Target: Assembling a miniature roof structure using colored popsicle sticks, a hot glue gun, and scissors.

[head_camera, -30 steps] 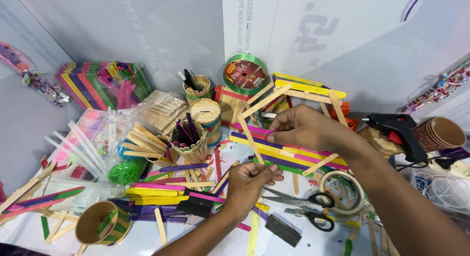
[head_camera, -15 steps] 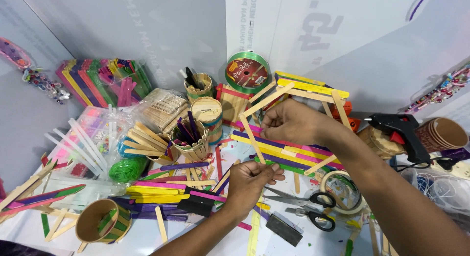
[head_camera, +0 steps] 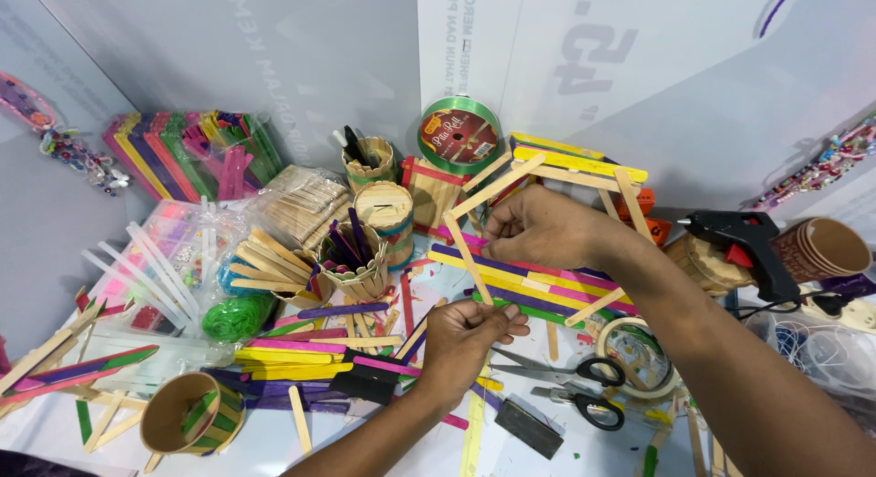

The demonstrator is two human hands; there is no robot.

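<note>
A plain wooden craft stick (head_camera: 467, 256) runs slantwise between my hands. My left hand (head_camera: 470, 340) pinches its lower end near the table. My right hand (head_camera: 540, 226) grips its upper end, where it meets a frame of sticks with yellow top bars (head_camera: 577, 163). Under my right hand lies a flat panel of coloured sticks (head_camera: 534, 285) in purple, yellow, pink and green.
Around lie loose coloured sticks, a stick-clad cup (head_camera: 358, 269) holding purple sticks, a paper cup (head_camera: 187, 424), black scissors (head_camera: 584, 393), tape roll (head_camera: 639, 354), black glue gun (head_camera: 744, 240), stacked paper cups (head_camera: 821, 249), a green ribbon spool (head_camera: 458, 135) and glue rods (head_camera: 155, 276).
The view has shifted slightly; both hands keep their hold on the slanted stick and have barely moved.
</note>
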